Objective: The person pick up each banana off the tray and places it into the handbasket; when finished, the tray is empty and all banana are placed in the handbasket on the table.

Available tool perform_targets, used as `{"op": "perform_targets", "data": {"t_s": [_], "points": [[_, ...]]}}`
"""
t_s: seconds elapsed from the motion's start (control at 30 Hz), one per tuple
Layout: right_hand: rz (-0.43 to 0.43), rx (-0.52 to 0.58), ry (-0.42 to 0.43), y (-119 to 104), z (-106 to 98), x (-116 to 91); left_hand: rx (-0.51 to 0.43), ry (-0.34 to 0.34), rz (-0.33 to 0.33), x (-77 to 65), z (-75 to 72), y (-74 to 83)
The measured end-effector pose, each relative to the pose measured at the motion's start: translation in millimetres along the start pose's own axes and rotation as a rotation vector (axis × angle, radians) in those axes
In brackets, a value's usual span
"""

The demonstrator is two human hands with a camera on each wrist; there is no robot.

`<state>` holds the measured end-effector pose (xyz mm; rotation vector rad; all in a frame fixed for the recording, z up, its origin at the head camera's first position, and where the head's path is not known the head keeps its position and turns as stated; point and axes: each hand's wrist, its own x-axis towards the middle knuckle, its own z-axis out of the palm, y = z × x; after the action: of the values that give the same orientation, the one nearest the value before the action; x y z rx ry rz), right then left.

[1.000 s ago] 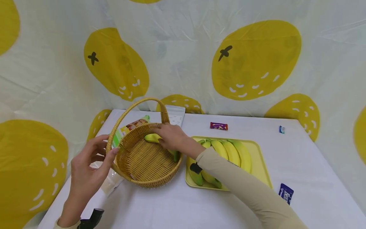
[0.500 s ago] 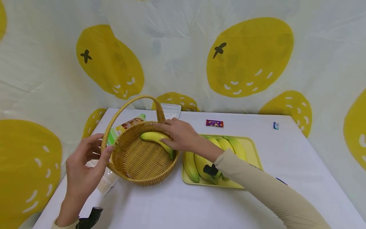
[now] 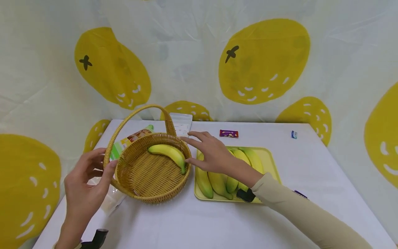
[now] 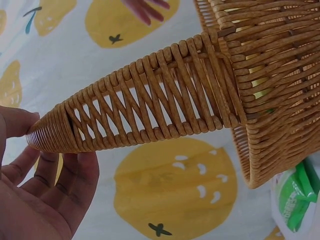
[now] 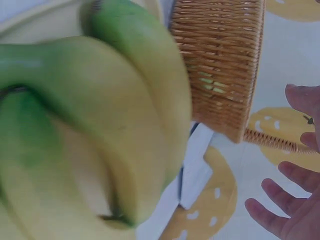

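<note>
In the head view my left hand (image 3: 85, 186) grips the handle of a wicker basket (image 3: 149, 200), thumb on one side and fingers on the other. The left wrist view shows that hold on the woven handle (image 4: 145, 100). One banana (image 3: 169, 152) lies inside the basket along its far right wall. My right hand (image 3: 211, 152) hovers between the basket's right rim and a yellow tray (image 3: 272, 162), fingers spread and holding nothing. Several bananas (image 3: 203, 181) lie on that tray, partly covered by my right hand and forearm. The right wrist view shows the spread fingers (image 5: 285, 197) apart from the fruit.
Behind the basket lie a colourful food packet (image 3: 130, 140) and a white pouch (image 3: 181, 121). A clear bag (image 3: 112, 200) sits beneath my left hand. A purple snack bar (image 3: 229, 133) and a small blue packet (image 3: 294, 134) lie towards the back; a dark wrapper (image 3: 301, 194) is at right.
My right hand has let go of the banana in the basket and moved right, out over the rim. My left hand keeps its hold on the handle. The head view has shifted slightly.
</note>
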<state>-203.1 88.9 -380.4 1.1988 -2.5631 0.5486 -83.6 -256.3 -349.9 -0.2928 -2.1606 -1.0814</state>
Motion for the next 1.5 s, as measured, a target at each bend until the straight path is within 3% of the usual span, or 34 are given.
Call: {"op": "perform_targets", "data": {"t_s": [0.43, 0.73, 0.97, 1.1, 1.5], "points": [[0.127, -0.004, -0.027, 19, 0, -42, 0.012, 0.012, -0.012, -0.9, -6.1, 1.8], [0.182, 0.016, 0.089, 39, -16, -67, -0.013, 0.02, -0.006, -1.4, -6.1, 1.6], [0.269, 0.025, 0.125, 51, -23, -88, -0.013, 0.012, -0.007, -0.4, -7.2, 2.1], [0.298, 0.028, 0.115, 57, -19, -100, -0.003, 0.008, -0.025, -0.9, -9.4, 2.5], [0.412, -0.006, 0.046, 68, -16, -139, -0.053, -0.024, 0.007, 2.8, -5.9, 3.1]]}}
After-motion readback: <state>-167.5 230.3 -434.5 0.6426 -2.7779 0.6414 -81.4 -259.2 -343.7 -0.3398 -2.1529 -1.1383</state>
